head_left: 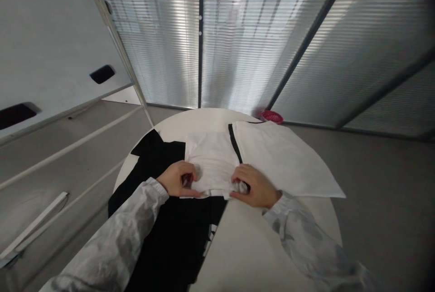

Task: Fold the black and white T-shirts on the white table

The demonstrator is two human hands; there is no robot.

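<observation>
Fabric [212,158], white and softly wrinkled, is pinched along its near edge by the left hand [178,178] and right hand [256,187] on a round white table [261,246]. Black cloth [173,233] is overlapped at left; a smooth white piece [283,160] with dark trim [234,143] is spread at right. Behind, a pink basket [272,117] is partly hidden.

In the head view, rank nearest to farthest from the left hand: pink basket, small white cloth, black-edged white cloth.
1. Small white cloth, touching the left hand
2. Black-edged white cloth, to the right
3. Pink basket, beyond the table
</observation>
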